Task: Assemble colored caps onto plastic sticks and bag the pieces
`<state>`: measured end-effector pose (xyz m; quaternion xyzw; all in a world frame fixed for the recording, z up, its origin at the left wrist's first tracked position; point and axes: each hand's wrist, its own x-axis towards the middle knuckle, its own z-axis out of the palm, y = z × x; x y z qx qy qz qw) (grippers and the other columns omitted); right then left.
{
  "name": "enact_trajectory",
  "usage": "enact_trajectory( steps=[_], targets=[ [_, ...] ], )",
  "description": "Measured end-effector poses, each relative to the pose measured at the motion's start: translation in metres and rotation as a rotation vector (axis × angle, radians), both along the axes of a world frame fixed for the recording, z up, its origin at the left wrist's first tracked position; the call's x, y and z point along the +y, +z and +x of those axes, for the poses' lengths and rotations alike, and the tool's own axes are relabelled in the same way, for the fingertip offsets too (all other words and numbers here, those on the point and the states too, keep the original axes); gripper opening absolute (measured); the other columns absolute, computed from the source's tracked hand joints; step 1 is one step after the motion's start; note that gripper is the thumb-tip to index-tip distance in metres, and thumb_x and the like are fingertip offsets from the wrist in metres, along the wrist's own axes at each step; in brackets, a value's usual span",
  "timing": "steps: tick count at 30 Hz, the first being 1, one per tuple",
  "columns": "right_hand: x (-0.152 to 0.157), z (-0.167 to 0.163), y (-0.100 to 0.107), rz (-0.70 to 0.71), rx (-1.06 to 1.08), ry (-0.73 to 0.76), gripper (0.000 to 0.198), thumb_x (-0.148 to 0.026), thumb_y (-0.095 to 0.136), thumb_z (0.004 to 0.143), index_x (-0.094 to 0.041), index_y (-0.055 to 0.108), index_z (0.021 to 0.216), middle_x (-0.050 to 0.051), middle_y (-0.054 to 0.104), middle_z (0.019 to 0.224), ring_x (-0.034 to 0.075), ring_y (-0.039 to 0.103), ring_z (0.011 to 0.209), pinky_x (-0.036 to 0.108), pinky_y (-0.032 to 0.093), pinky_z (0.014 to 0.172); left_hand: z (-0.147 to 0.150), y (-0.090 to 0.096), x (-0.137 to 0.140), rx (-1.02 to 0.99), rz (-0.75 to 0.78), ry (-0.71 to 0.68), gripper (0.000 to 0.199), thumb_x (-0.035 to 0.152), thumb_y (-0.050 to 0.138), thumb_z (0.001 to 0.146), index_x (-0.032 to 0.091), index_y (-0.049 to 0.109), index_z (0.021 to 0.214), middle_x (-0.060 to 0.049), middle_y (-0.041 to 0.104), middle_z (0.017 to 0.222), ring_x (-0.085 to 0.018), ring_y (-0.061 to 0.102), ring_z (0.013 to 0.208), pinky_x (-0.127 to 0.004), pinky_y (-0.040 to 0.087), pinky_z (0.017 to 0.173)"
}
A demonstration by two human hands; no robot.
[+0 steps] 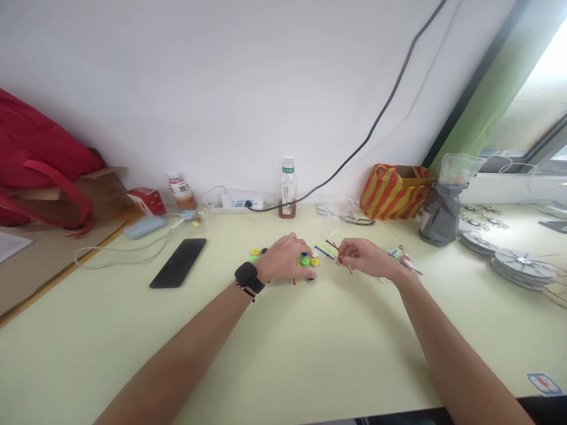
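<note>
My left hand (286, 258), with a black watch on the wrist, is over a cluster of small jars with coloured lids. Its thumb and fingers are apart. Between them show a green-lidded jar (305, 261) and a yellow-lidded jar (315, 262); the palm hides others. More lids, among them a yellow lid (254, 252), peek out left of the hand. My right hand (354, 257) is closed in a pinch on thin red strips (340, 258) that look like cable ties. Blue and yellow-green strips (325, 250) lie just left of its fingertips.
A clear bag of coloured strips (404, 258) lies beyond my right wrist. A black phone (178, 263) is at left. Along the wall stand a drink bottle (288, 188), a power strip (241, 200) and a striped bag (394, 193). Stacked discs (522, 268) are at right.
</note>
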<state>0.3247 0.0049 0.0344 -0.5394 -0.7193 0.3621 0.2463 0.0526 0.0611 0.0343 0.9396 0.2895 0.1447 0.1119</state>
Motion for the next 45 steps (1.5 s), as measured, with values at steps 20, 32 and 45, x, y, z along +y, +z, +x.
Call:
enact_trajectory(
  steps=[20,32,45],
  targets=[
    [0.001,-0.041,-0.012,0.095,0.261,-0.178,0.017,-0.033,0.049,0.084,-0.021,0.057,0.093,-0.004,0.051,0.066,0.012,0.04,0.056,0.024,0.031,0.053,0.02,0.011,-0.021,-0.408,-0.242,-0.132,0.005,0.022,0.062,0.09,0.02,0.066,0.092,-0.002,0.073,0.089,-0.016,0.068,0.082,-0.028,0.054,0.08],
    [0.012,-0.038,-0.049,0.307,-0.189,-0.221,0.023,-0.025,0.051,0.092,-0.021,0.07,0.103,0.004,0.072,0.084,0.018,0.061,0.072,0.028,0.042,0.067,0.023,-0.018,-0.025,-0.085,-0.169,-0.186,0.01,0.033,0.073,0.084,0.024,0.076,0.087,-0.004,0.076,0.093,-0.024,0.067,0.096,-0.034,0.049,0.086],
    [0.005,-0.045,-0.045,0.359,-0.523,-0.265,0.02,-0.038,0.053,0.099,-0.024,0.066,0.095,0.006,0.073,0.093,0.021,0.063,0.079,0.03,0.031,0.063,0.01,-0.005,-0.012,-0.092,0.004,-0.084,0.038,0.045,0.072,0.089,0.029,0.07,0.123,-0.005,0.072,0.115,-0.028,0.059,0.111,-0.039,0.044,0.099]
  ],
)
